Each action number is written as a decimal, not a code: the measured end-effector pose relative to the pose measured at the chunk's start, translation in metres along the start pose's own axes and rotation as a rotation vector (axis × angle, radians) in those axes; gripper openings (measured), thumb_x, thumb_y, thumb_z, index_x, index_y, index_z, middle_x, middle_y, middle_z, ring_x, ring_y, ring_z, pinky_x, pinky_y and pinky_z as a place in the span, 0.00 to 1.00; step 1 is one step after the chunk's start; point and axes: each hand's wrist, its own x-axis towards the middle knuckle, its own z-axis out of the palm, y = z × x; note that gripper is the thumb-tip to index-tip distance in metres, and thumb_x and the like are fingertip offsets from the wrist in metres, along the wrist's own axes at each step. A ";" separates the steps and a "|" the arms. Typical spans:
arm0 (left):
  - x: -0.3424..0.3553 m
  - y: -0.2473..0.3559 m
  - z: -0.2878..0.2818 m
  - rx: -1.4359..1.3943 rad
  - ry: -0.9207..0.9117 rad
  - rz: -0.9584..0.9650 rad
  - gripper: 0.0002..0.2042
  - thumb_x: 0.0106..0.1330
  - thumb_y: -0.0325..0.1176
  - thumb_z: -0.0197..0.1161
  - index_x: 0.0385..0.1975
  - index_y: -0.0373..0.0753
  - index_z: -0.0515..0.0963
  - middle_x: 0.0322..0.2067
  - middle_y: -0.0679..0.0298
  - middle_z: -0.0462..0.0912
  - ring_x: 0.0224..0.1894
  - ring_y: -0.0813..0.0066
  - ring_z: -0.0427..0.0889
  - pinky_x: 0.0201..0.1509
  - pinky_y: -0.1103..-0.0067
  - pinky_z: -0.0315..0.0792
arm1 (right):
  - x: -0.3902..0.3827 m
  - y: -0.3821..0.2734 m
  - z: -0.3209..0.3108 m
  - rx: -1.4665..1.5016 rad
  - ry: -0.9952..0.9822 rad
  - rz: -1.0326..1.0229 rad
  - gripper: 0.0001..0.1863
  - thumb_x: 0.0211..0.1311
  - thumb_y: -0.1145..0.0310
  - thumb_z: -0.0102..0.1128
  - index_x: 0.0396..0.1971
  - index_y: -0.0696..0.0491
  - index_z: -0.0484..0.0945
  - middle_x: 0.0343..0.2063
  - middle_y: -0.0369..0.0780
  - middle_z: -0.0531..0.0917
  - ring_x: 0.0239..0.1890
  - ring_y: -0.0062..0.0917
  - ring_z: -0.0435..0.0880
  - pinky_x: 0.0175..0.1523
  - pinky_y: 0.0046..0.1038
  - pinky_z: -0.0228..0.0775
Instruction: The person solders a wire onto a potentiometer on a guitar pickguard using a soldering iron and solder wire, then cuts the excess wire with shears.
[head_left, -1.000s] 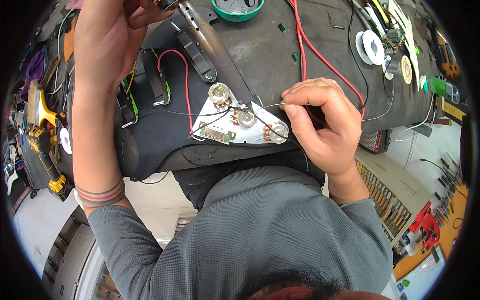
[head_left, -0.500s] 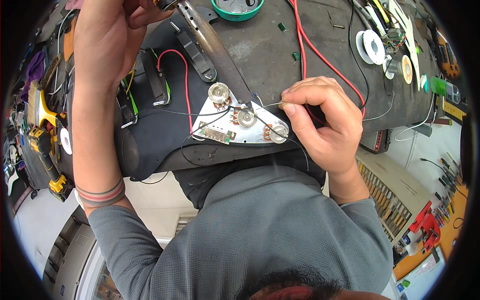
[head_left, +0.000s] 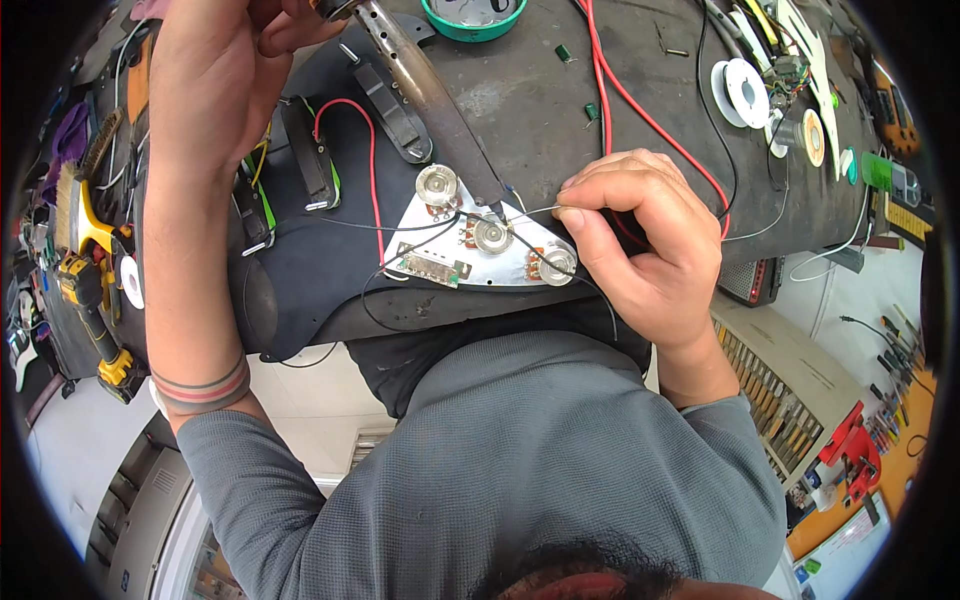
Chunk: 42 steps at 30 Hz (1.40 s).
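Observation:
My left hand [head_left: 235, 85], at the upper left, is closed round the handle end of a large soldering iron [head_left: 432, 98]; the handle is partly cut off by the picture's edge. Its tip comes down at the middle potentiometer [head_left: 492, 235] on a silvery plate area [head_left: 500, 268] of a dark guitar pickguard [head_left: 300, 270]. Between thumb and forefinger, my right hand [head_left: 650, 230] pinches a thin solder wire [head_left: 537, 211] that reaches toward the iron's tip. Two other potentiometers, one upper left [head_left: 437, 185] and one lower right [head_left: 557, 267], flank the middle one. A selector switch [head_left: 428, 267] sits lower left.
Black pickups [head_left: 392, 108] lie left of the iron. A red wire [head_left: 372, 130] and black wires [head_left: 345, 227] cross the pickguard. Beyond are a green-rimmed tin [head_left: 474, 36], green capacitors [head_left: 592, 112], red cables [head_left: 650, 105] and a white spool [head_left: 742, 94]. A yellow-black power tool [head_left: 90, 300] is far left.
The soldering iron's tip has shifted very slightly down onto the middle potentiometer. My right hand has edged slightly left with the solder wire.

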 end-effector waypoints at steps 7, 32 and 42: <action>-0.002 -0.005 0.000 -0.020 -0.017 0.053 0.16 0.85 0.44 0.57 0.45 0.38 0.85 0.28 0.75 0.81 0.22 0.92 0.69 0.24 0.87 0.57 | 0.000 0.000 0.001 -0.003 -0.006 -0.010 0.10 0.58 0.82 0.80 0.36 0.54 0.89 0.33 0.36 0.93 0.36 0.30 0.90 0.46 0.33 0.75; 0.000 -0.008 -0.005 0.004 0.014 0.036 0.13 0.84 0.40 0.62 0.46 0.37 0.88 0.28 0.76 0.84 0.21 0.93 0.67 0.24 0.90 0.59 | -0.002 -0.001 0.002 0.039 0.026 0.056 0.10 0.58 0.82 0.81 0.36 0.54 0.89 0.33 0.37 0.93 0.36 0.31 0.91 0.46 0.33 0.76; -0.001 -0.003 -0.002 -0.011 0.008 -0.061 0.13 0.83 0.41 0.63 0.44 0.37 0.88 0.25 0.79 0.79 0.20 0.93 0.65 0.23 0.89 0.59 | 0.000 0.000 0.001 0.013 0.015 0.027 0.10 0.58 0.82 0.81 0.36 0.54 0.89 0.33 0.37 0.93 0.36 0.31 0.91 0.45 0.33 0.75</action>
